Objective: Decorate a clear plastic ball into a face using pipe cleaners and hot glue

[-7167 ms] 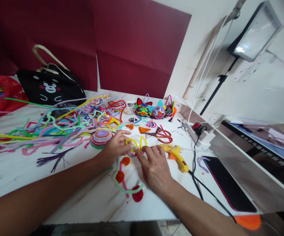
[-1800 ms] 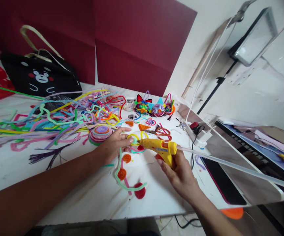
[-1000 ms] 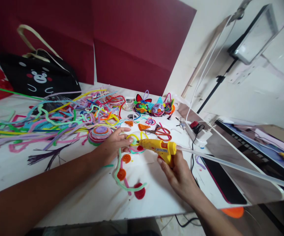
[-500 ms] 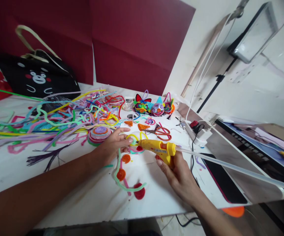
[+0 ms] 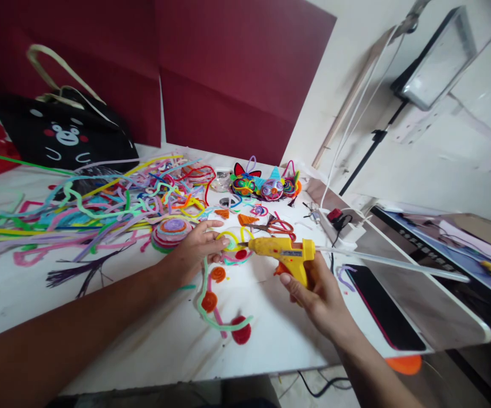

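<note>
My left hand point(image 5: 203, 245) is closed in a pinch on a coiled pipe cleaner piece point(image 5: 230, 243), pale green with yellow beside it. My right hand point(image 5: 319, 294) is wrapped around the grip of a yellow hot glue gun point(image 5: 285, 253). Its nozzle points left and ends close to the coil; whether they touch I cannot tell. A long translucent glue stick point(image 5: 398, 264) sticks out of the gun's back. Just behind the coil lies a pipe cleaner piece with a red spot point(image 5: 240, 255). Below are orange coils point(image 5: 209, 302), a red disc point(image 5: 240, 331) and a mint pipe cleaner point(image 5: 223, 327).
Tangled pipe cleaners point(image 5: 101, 198) cover the table's left side, beside a striped round ornament point(image 5: 171, 231). Scissors point(image 5: 281, 228) lie behind the gun. Finished ornaments point(image 5: 270, 188) stand at the back. A phone point(image 5: 385, 309) and a power strip point(image 5: 347, 232) are on the right.
The glue gun and my right hand have shifted slightly right, drawing the nozzle back from the coil. The glue stick has swung to a flatter slant. My left hand stays nearly still.
</note>
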